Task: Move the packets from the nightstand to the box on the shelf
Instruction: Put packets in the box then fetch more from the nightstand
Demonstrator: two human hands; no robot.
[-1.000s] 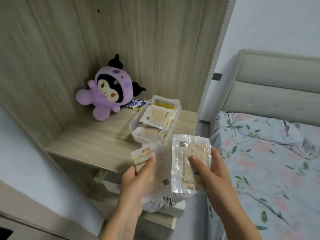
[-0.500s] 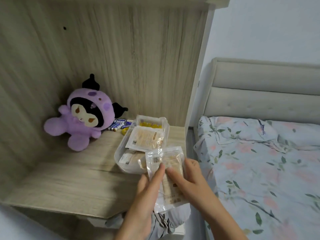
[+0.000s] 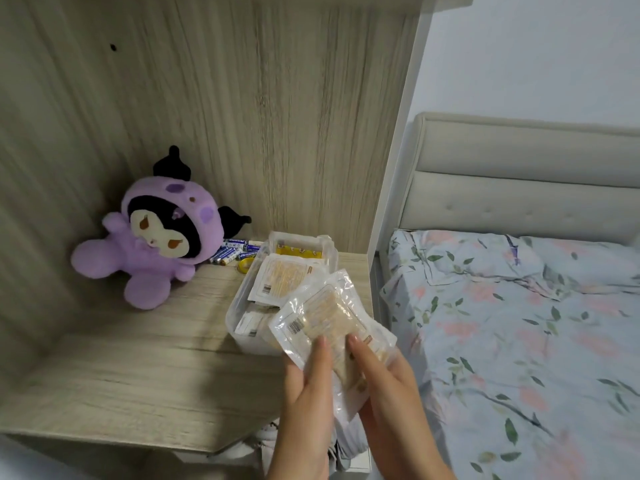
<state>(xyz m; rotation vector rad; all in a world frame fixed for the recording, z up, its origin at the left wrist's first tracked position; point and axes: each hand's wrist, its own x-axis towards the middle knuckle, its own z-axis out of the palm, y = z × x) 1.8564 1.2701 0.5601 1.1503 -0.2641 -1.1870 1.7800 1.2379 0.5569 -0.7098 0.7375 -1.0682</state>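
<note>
A wooden shelf [image 3: 121,375] held a clear plastic box [image 3: 242,327] already containing packets. Just above its near edge, the left hand [image 3: 304,396] and right hand [image 3: 391,393] together gripped a stack of clear packets [image 3: 329,320], thumbs pressed on top.

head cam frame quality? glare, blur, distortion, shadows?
Head view: wide-angle bend bows the shelf's side panel; soft, even light, with a shadow along the shelf at left; glare on the clear packets gripped by the left hand and right hand hides their print; the box is slightly soft.
</note>
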